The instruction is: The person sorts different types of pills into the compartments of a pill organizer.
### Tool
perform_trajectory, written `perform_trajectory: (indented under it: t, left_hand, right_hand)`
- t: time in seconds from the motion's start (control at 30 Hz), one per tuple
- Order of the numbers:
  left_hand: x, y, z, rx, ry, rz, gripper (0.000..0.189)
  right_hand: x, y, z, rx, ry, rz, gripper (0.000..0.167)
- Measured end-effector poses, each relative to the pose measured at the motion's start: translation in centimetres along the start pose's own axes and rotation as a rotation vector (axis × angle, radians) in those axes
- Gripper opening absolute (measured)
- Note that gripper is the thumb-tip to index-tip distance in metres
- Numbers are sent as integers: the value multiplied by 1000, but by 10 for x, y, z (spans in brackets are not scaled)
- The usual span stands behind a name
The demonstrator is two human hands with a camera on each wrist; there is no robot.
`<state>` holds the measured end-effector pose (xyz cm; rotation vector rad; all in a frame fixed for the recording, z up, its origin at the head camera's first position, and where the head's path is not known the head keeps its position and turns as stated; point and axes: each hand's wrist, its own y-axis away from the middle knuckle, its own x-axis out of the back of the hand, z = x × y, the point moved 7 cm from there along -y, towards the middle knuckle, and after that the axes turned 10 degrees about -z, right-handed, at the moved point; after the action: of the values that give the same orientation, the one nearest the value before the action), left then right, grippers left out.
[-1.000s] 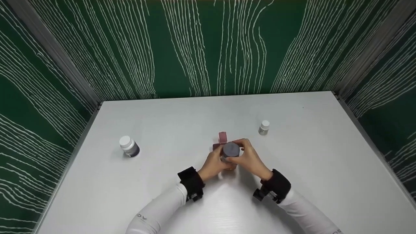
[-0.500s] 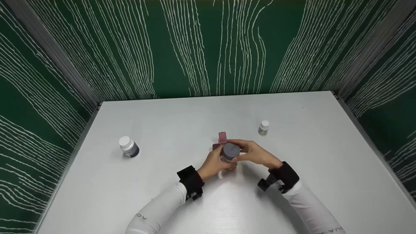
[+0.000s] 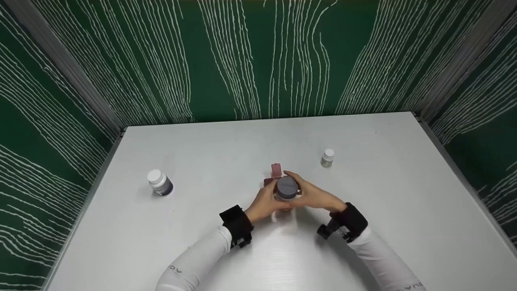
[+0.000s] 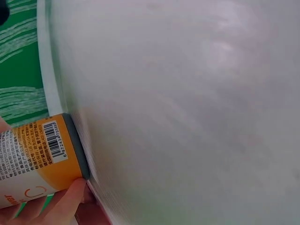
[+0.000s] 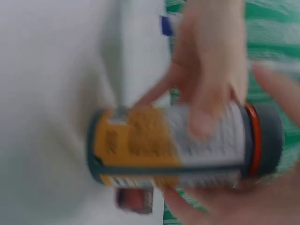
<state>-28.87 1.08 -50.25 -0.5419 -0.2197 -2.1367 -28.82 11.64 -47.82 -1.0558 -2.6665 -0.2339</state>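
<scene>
A cylindrical pill bottle [image 3: 287, 188] with a dark grey lid stands upright between my hands in the head view. Its orange and white label shows on the bottle [image 4: 42, 157] in the left wrist view. My left hand [image 3: 266, 204] grips the body, thumb across the front. Around the upper part my right hand [image 3: 317, 197] is spread, its index finger reaching past the far side. In the blurred right wrist view, one right-hand finger [image 5: 279, 91] stands apart from the lid [image 5: 271, 140], while other fingers lie along the bottle's opposite side; their contact is unclear.
Just behind the bottle lies a pink piece [image 3: 276, 170] beside a dark red one [image 3: 267, 182], partly hidden. A white-capped dark bottle [image 3: 160, 182] stands at left. A smaller white-capped bottle [image 3: 327, 158] stands at back right. Green walls [image 3: 226, 60] bound the white table [image 3: 214, 153].
The right hand has shifted around the lid and its fingers have spread wider; its wrist swung outward, then slightly back. The left hand and the bottle have stayed nearly in place.
</scene>
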Motion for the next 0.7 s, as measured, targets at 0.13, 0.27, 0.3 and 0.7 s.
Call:
perform_trajectory:
  t: [0.13, 0.27, 0.3, 0.7]
  left_hand:
    - [0, -1, -1, 10, 8, -8, 67]
    - [0, -1, -3, 14, 7, -12, 69]
    - [-1, -1, -2, 12, 5, -10, 69]
    - [0, 1, 2, 36, -64, 67, 66]
  right_hand:
    - [9, 2, 1, 44, -94, -154, 68]
    - [13, 1, 0, 97, -74, -88, 60]
    - [14, 1, 0, 101, -66, -45, 59]
    - [3, 9, -2, 106, -9, 367, 54]
